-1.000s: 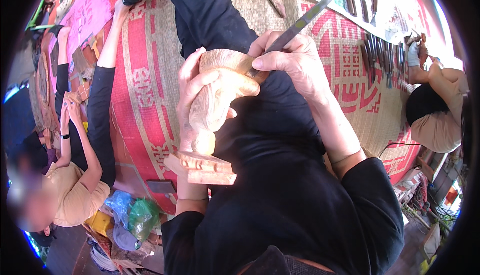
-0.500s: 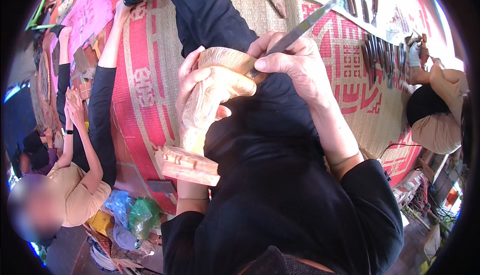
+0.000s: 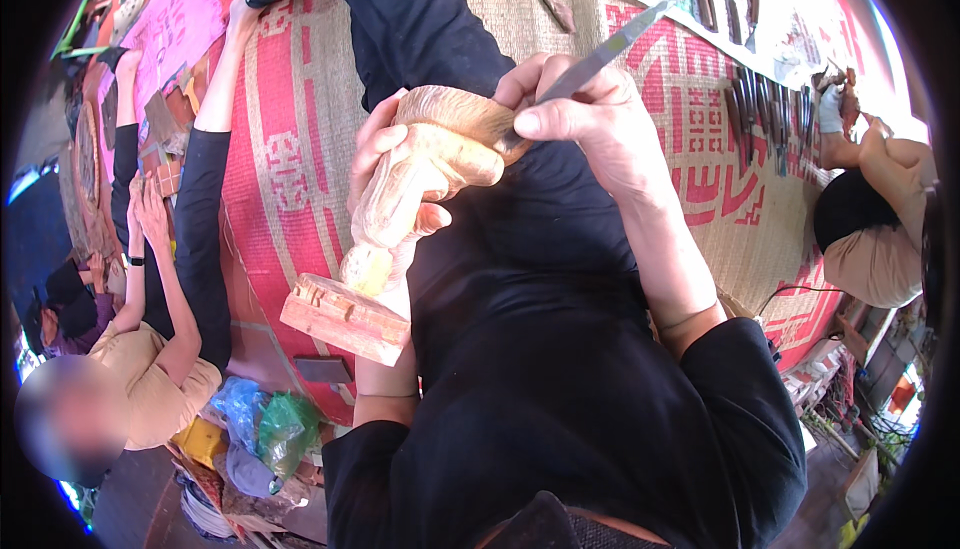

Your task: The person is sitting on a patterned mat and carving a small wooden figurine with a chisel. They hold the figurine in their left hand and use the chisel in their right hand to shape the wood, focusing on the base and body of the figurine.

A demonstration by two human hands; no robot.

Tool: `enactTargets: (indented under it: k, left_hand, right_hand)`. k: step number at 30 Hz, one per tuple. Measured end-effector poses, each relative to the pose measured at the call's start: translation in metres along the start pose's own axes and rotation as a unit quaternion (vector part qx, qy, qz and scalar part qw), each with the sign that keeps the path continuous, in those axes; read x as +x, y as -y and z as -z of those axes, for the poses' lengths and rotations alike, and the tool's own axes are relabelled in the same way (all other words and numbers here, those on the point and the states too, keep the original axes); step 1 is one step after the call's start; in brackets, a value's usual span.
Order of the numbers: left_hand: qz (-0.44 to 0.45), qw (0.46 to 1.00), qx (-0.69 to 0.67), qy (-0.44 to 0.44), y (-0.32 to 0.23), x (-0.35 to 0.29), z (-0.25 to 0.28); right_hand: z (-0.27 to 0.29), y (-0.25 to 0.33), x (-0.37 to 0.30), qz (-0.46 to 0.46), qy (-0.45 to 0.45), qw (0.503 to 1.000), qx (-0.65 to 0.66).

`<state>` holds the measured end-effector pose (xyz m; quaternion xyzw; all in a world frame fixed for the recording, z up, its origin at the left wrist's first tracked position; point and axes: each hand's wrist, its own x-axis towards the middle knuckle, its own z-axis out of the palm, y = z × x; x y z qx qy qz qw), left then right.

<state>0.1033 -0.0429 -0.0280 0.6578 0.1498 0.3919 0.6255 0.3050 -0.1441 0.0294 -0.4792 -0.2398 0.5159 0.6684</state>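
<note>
My left hand (image 3: pixel 370 157) is wrapped around a pale carved wooden figure (image 3: pixel 395 194), gripping it from behind and below. The figure tilts, with its rounded bowl-like end up and its square block base (image 3: pixel 345 319) toward my lower left. Pinched in the fingers of my right hand (image 3: pixel 595 129) is a slim grey metal file (image 3: pixel 600 57). Its dark end rests against the right side of the rounded end, while the pointed end sticks up toward the far right. The right hand's fingers partly cover the tool's middle.
A woven red-and-beige mat (image 3: pixel 290 169) lies under my legs. At the right are rows of carving tools (image 3: pixel 770 114), some on a white sheet. A wood scrap (image 3: pixel 556 9) lies ahead. People sit at left and right; plastic bags (image 3: pixel 288 434) lie at lower left.
The carved figure has turned in my left hand, its base swinging left and slightly up. The file, still against the rounded end, has shifted only slightly with my right hand.
</note>
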Motion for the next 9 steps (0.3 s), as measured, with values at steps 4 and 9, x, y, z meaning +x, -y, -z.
enactTargets:
  k: [4,9]
  left_hand:
    - [-0.001,0.999,-0.042,0.001,-0.0045,0.0032,-0.0027]
    - [0.009,0.998,-0.059,-0.008,-0.0077,0.0025,-0.0055]
  right_hand:
    - [-0.0024,-0.0039,-0.0008,0.051,0.022,0.997,-0.055]
    - [-0.0037,-0.0028,-0.0017,0.022,-0.017,1.0,-0.014]
